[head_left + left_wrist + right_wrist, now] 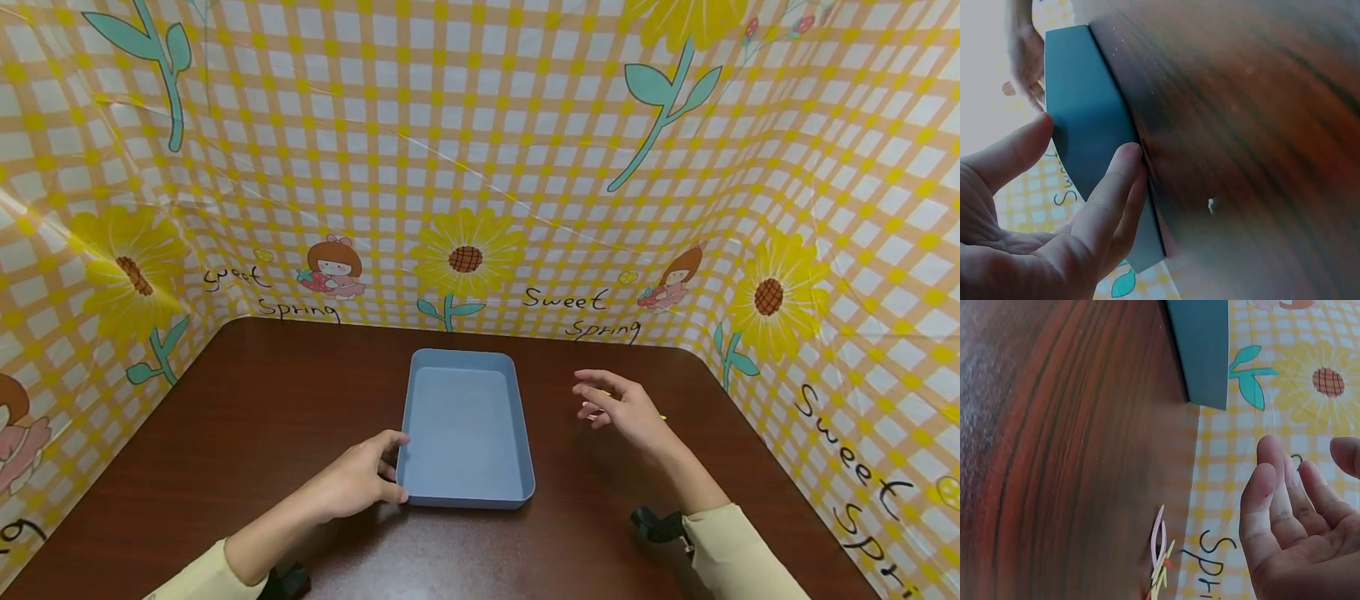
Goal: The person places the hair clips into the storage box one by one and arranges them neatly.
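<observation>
A shallow blue-grey rectangular tray (pixel 465 433) lies flat on the table, its long sides running away from me. My left hand (pixel 367 475) is at its near left side, fingertips and thumb against the outer wall and rim. In the left wrist view, thumb and fingers of the left hand (pixel 1066 231) touch that wall (pixel 1082 94) at rim and base. My right hand (pixel 618 408) hovers right of the tray with fingers loosely bent, holding nothing. Thin pink and yellow bands (pixel 1160 559) lie on the table near it, mostly hidden beneath the hand in the head view.
The dark brown wooden table (pixel 300 375) has rounded far corners. A yellow checked cloth (pixel 465 167) with printed sunflowers stands round its back and sides. A small white speck (pixel 1212 205) lies on the wood in the left wrist view. Each wrist carries a black strap (pixel 656 525).
</observation>
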Demonstrator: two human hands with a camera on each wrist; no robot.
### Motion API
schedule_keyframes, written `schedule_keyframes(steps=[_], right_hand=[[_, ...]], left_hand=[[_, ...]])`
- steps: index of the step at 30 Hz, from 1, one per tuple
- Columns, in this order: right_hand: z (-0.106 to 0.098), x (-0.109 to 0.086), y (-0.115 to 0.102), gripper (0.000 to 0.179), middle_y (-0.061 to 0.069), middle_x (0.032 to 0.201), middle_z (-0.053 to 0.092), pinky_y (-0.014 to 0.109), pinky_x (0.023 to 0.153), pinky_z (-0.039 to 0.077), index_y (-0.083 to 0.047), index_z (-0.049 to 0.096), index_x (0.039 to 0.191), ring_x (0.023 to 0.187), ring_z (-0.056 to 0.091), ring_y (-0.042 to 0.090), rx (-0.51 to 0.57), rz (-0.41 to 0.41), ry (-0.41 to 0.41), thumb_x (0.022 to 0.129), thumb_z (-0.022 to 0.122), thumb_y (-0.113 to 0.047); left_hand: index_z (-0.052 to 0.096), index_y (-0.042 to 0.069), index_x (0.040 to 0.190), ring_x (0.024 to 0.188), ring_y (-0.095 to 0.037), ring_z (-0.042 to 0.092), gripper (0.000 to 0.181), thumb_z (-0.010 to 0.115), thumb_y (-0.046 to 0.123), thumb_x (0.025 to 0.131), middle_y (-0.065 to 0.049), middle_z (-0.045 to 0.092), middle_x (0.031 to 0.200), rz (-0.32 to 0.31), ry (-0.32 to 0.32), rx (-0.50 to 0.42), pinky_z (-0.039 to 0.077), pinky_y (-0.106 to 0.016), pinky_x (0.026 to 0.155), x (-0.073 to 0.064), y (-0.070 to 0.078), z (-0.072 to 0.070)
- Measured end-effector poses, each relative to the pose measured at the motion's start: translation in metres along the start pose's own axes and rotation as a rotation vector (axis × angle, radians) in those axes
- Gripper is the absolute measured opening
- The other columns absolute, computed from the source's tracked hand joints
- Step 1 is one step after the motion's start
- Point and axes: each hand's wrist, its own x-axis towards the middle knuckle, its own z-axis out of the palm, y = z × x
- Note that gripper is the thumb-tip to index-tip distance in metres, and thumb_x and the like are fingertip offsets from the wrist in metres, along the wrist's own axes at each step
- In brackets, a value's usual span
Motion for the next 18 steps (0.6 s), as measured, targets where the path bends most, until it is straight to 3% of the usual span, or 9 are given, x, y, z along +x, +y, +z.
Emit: schedule_keyframes(steps=[6,13,18], right_hand=[[-0.009,0.002,0.009,0.043,0.001,0.108,0.070,0.037,0.077,0.059,-0.004,0.055,0.138,0.094,0.072,0.030,0.061,0.063,0.012,0.104,0.056,-0.031],[-0.015,0.003,0.018,0.038,0.015,0.109,0.068,0.034,0.073,0.057,-0.004,0.057,0.134,0.086,0.070,0.026,0.098,0.113,0.034,0.105,0.055,-0.028],[-0.019,0.002,0.025,0.043,0.012,0.104,0.064,0.030,0.068,0.055,0.000,0.054,0.137,0.075,0.064,0.017,0.137,0.150,0.046,0.105,0.056,-0.028]], left_hand=[[0.045,0.003,0.145,0.101,-0.023,0.060,0.075,0.082,0.005,0.080,-0.020,0.051,0.142,-0.011,-0.006,-0.036,0.050,-0.037,0.076,0.002,0.000,0.000],[0.045,0.004,0.145,0.102,-0.023,0.060,0.074,0.081,0.005,0.081,-0.019,0.052,0.140,-0.019,-0.003,-0.040,0.051,-0.037,0.076,0.005,0.000,0.000],[0.047,0.005,0.143,0.103,-0.023,0.061,0.071,0.082,0.010,0.081,-0.017,0.054,0.135,-0.035,0.024,-0.030,0.052,-0.038,0.077,0.005,0.001,0.000]])
